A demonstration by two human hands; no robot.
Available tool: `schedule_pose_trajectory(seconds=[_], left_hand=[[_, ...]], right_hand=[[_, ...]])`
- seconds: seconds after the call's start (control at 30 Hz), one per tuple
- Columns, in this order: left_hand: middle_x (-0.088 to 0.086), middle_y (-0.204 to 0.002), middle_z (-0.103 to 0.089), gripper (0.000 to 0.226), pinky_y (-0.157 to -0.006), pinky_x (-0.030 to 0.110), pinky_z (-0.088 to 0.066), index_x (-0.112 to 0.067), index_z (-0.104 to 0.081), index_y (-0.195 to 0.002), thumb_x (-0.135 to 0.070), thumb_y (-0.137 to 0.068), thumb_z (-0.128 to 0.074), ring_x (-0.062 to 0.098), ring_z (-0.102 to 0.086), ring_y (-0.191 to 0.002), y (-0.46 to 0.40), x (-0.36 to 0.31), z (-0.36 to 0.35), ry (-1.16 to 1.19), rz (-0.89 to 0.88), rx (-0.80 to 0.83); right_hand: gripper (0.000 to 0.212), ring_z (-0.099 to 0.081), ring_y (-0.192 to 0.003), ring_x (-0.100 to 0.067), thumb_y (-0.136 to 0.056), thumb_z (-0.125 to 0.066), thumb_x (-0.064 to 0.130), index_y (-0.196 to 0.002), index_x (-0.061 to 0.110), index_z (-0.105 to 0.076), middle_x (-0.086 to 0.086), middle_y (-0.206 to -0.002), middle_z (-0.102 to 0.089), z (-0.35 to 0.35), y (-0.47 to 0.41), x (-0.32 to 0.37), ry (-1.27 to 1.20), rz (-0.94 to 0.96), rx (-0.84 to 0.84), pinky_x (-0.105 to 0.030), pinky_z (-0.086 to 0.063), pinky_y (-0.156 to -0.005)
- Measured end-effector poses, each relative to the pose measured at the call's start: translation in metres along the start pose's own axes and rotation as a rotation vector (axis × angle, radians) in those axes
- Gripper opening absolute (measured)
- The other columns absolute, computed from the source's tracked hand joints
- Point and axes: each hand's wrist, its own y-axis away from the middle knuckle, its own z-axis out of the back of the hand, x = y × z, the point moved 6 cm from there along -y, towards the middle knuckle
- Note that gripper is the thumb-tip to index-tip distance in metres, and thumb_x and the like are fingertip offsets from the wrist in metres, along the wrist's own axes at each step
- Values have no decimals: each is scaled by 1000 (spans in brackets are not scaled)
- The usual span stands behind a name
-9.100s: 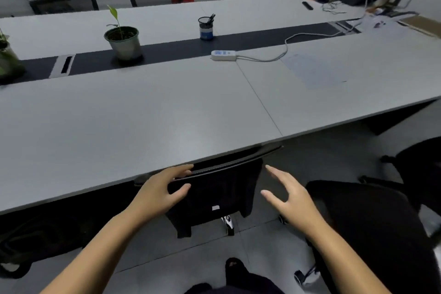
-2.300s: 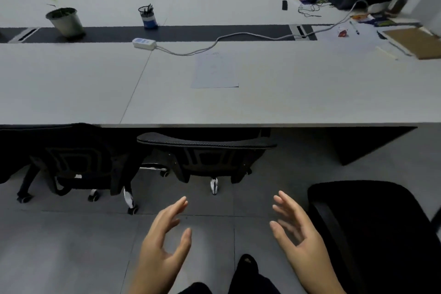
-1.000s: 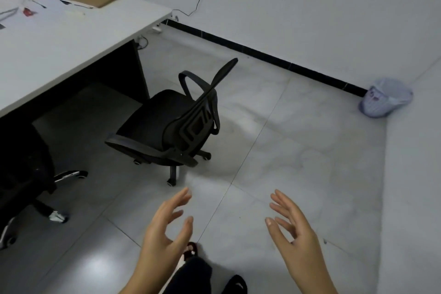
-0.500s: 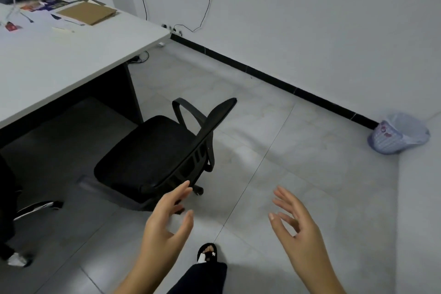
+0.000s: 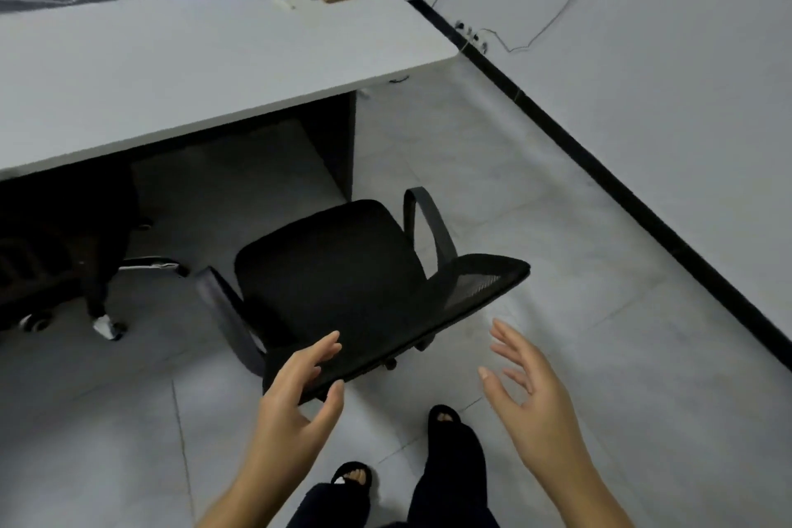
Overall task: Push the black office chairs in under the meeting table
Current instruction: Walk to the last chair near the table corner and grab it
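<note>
**Chair out on the floor, hands at its backrest**

The black office chair (image 5: 343,270) stands clear of the worktop (image 5: 205,69), near its corner, seat facing the dark panel leg (image 5: 345,141) under that end. The backrest's top edge runs diagonally toward the person. Left hand (image 5: 295,394) — fingers spread, uncurled — overlaps the near end of that edge; whether it touches I cannot tell. Right hand (image 5: 531,390) is released, palm inward, just off the backrest's far end, not touching. Bare tiled floor (image 5: 535,206) lies open right of the chair up to the black skirting (image 5: 643,201). A second chair (image 5: 64,253) sits partly under the worktop edge at left.
</note>
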Motion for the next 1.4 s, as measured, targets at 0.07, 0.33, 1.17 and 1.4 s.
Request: schedule_pose_trajectory(seconds=[0.07, 0.33, 1.17, 1.4], left_hand=[[-36, -116, -50, 62, -89, -2, -34, -55, -40, -118, -10, -83, -63, -18, -43, -110, -3, 0, -12, -67, 50, -70], [-15, -118, -64, 51, -102, 25, -38, -31, -56, -121, -42, -73, -66, 2, -58, -108, -20, 26, -70, -648, 155, 89], [-11, -138, -52, 52, -96, 29, -43, -36, -45, -132, -7, -89, -45, 13, -47, -127, -153, 66, -16, -853, 390, 79], [-13, -138, -51, 54, -97, 29, -44, -37, -46, -132, -4, -89, -44, 11, -45, -128, -216, 105, 51, -878, 313, 127]], right_hand=[[52, -44, -118, 6, -86, -60, 20, -127, 44, -39, 23, -124, -48, 3, -32, -6, 73, 30, 137, -20, -33, -99], [63, -15, -140, -9, -90, -50, 39, -143, 31, -18, 7, -152, -22, -7, -141, -69, 892, 393, 757, -34, 6, -114], [54, -49, -118, -17, -86, -43, 1, -131, 32, -47, 6, -133, -54, -76, -289, -32, 1030, 581, 683, -26, -39, -96], [56, -45, -125, -18, -88, -40, -1, -133, 32, -44, 6, -138, -50, -134, -319, 1, 945, 509, 587, -26, -36, -100]])
